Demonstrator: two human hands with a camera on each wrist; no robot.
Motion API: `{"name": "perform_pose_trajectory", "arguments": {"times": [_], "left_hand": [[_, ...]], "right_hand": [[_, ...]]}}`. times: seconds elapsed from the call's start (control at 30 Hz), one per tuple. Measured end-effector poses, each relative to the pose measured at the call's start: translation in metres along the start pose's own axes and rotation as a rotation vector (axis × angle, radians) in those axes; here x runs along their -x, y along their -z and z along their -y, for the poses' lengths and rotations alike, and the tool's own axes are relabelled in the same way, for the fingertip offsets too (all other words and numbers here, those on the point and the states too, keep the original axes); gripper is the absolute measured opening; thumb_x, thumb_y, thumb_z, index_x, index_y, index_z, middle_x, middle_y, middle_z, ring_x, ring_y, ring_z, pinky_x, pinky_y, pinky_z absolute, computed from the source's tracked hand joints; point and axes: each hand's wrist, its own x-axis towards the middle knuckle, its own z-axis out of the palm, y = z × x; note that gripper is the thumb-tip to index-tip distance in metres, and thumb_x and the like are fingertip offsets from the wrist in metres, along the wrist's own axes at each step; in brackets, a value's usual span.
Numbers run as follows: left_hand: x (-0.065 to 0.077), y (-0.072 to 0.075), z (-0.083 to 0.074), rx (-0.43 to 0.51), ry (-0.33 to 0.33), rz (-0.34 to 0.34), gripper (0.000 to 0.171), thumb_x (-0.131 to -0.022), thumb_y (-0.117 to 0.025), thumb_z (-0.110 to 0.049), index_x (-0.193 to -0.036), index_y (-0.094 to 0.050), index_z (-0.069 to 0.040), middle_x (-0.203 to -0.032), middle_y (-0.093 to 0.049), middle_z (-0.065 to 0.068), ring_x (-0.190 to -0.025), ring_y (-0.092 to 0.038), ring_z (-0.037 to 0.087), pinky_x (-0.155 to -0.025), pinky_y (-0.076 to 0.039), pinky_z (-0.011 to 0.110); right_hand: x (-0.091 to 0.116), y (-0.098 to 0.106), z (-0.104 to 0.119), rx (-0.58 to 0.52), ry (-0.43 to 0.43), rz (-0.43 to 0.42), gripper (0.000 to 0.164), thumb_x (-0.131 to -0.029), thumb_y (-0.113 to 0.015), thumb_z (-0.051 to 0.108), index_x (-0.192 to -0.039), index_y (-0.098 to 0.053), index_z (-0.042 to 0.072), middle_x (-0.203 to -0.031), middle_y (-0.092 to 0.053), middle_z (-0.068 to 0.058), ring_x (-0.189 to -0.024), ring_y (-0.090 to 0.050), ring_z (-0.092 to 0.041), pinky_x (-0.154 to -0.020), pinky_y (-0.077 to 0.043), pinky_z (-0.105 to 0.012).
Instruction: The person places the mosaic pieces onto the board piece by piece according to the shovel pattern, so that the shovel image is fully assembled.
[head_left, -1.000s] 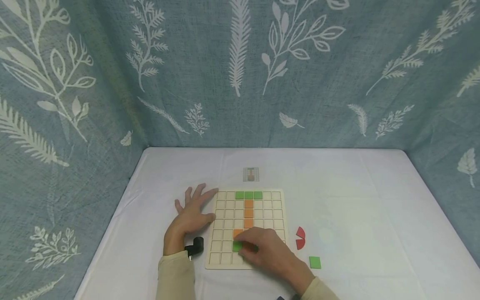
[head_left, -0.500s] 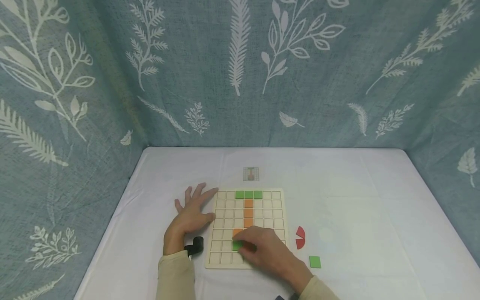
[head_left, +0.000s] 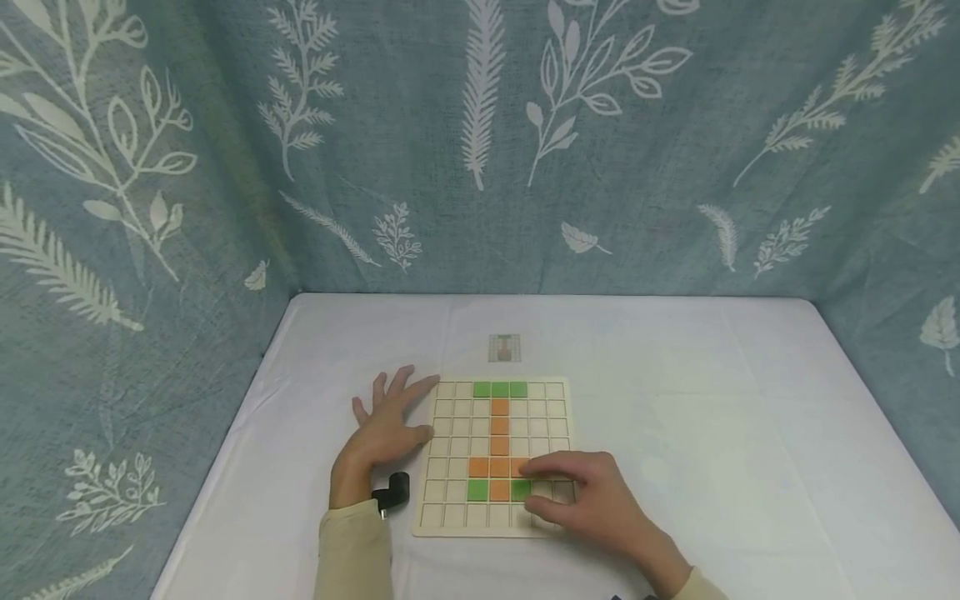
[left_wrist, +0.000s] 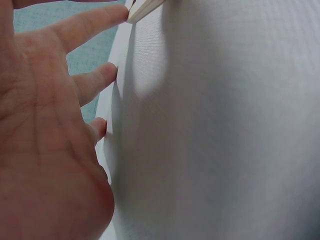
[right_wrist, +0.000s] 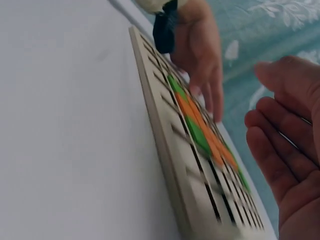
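A pale wooden grid board lies on the white table. Three green tiles fill cells in its far row, and a column of orange tiles runs down from them. Nearer, orange tiles form a row above a green, an orange and a green tile. My right hand hovers at that right green tile, thumb and index finger apart; the right wrist view shows nothing in its loosely bent fingers. My left hand lies spread beside the board, index fingertip and thumb at its left edge.
A small printed card lies beyond the board. The black wrist camera sits by the left sleeve. A patterned blue-green cloth hangs behind the table. White tabletop stretches to the right.
My right hand has drawn back to the right, uncovering the tiles in the nearer rows. It now hides the red pieces and loose green tile on the table. My left hand stays put.
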Motion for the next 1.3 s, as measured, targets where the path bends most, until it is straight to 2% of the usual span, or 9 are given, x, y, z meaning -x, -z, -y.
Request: {"name": "perform_pose_trajectory", "arguments": {"times": [0.2, 0.33, 0.43, 0.57, 0.73, 0.87, 1.0, 1.1, 1.3], "left_hand": [[-0.001, -0.001, 0.0, -0.008, 0.004, -0.006, 0.086, -0.081, -0.074, -0.012, -0.164, -0.052, -0.017, -0.183, -0.017, 0.021, -0.168, 0.009, 0.052, -0.123, 0.019, 0.082], [-0.001, 0.0, -0.001, -0.004, 0.0, -0.008, 0.086, -0.081, -0.074, -0.011, -0.164, -0.052, -0.016, -0.183, -0.017, 0.021, -0.168, 0.01, 0.053, -0.122, 0.02, 0.082], [-0.001, 0.0, -0.001, -0.003, -0.001, -0.008, 0.086, -0.081, -0.075, -0.011, -0.164, -0.052, -0.016, -0.182, -0.017, 0.021, -0.168, 0.009, 0.053, -0.122, 0.02, 0.083], [-0.002, 0.0, -0.001, -0.009, 0.001, -0.005, 0.086, -0.081, -0.075, -0.011, -0.164, -0.051, -0.016, -0.182, -0.017, 0.021, -0.168, 0.009, 0.053, -0.121, 0.02, 0.083], [-0.004, -0.001, -0.002, -0.009, 0.003, -0.002, 0.087, -0.082, -0.075, -0.011, -0.165, -0.051, -0.016, -0.182, -0.017, 0.022, -0.168, 0.01, 0.054, -0.121, 0.02, 0.084], [-0.004, -0.001, -0.003, -0.011, 0.007, 0.003, 0.086, -0.083, -0.075, -0.011, -0.165, -0.05, -0.016, -0.183, -0.016, 0.021, -0.168, 0.01, 0.054, -0.121, 0.02, 0.084], [-0.003, -0.001, -0.003, -0.011, 0.012, 0.006, 0.086, -0.083, -0.074, -0.011, -0.166, -0.049, -0.016, -0.183, -0.016, 0.022, -0.168, 0.01, 0.054, -0.121, 0.02, 0.084], [-0.003, -0.001, -0.004, -0.009, 0.015, 0.008, 0.086, -0.083, -0.074, -0.011, -0.166, -0.049, -0.016, -0.183, -0.015, 0.022, -0.168, 0.01, 0.053, -0.121, 0.02, 0.084], [-0.002, -0.001, -0.006, -0.008, 0.023, -0.001, 0.086, -0.082, -0.074, -0.011, -0.165, -0.051, -0.016, -0.183, -0.016, 0.021, -0.168, 0.01, 0.053, -0.122, 0.02, 0.083]], "right_hand": [[0.034, 0.03, -0.005, -0.055, -0.102, -0.056, 0.032, -0.086, -0.093, 0.01, -0.116, -0.084, 0.013, -0.109, -0.086, -0.001, -0.09, -0.077, -0.014, -0.088, -0.058, -0.02], [0.056, 0.05, -0.008, -0.044, -0.17, -0.072, 0.037, -0.085, -0.093, 0.007, -0.12, -0.084, 0.015, -0.112, -0.085, 0.0, -0.105, -0.079, -0.011, -0.098, -0.057, -0.014], [0.071, 0.064, -0.009, 0.033, -0.215, -0.096, 0.039, -0.084, -0.094, 0.009, -0.12, -0.084, 0.02, -0.113, -0.085, 0.005, -0.112, -0.078, -0.005, -0.102, -0.053, -0.009], [0.086, 0.079, -0.008, 0.101, -0.304, -0.117, 0.041, -0.081, -0.096, 0.012, -0.119, -0.084, 0.023, -0.113, -0.084, 0.009, -0.112, -0.076, 0.0, -0.1, -0.051, -0.006], [0.098, 0.091, -0.008, 0.158, -0.397, -0.105, 0.044, -0.079, -0.098, 0.016, -0.119, -0.084, 0.026, -0.114, -0.083, 0.013, -0.112, -0.075, 0.002, -0.099, -0.049, -0.003], [0.103, 0.095, -0.012, 0.167, -0.373, -0.093, 0.045, -0.078, -0.099, 0.015, -0.12, -0.084, 0.024, -0.113, -0.084, 0.013, -0.11, -0.075, 0.003, -0.099, -0.047, -0.002], [0.105, 0.094, -0.018, 0.153, -0.257, -0.098, 0.049, -0.076, -0.098, 0.006, -0.121, -0.084, 0.019, -0.113, -0.085, 0.007, -0.111, -0.075, 0.003, -0.1, -0.048, -0.003], [0.106, 0.092, -0.022, 0.164, -0.205, -0.104, 0.051, -0.074, -0.098, 0.002, -0.12, -0.084, 0.018, -0.112, -0.085, 0.007, -0.111, -0.075, 0.004, -0.1, -0.049, -0.003], [0.106, 0.089, -0.025, 0.213, -0.198, -0.109, 0.053, -0.071, -0.1, 0.003, -0.118, -0.085, 0.021, -0.109, -0.084, 0.012, -0.108, -0.075, 0.005, -0.1, -0.048, -0.002]]}}
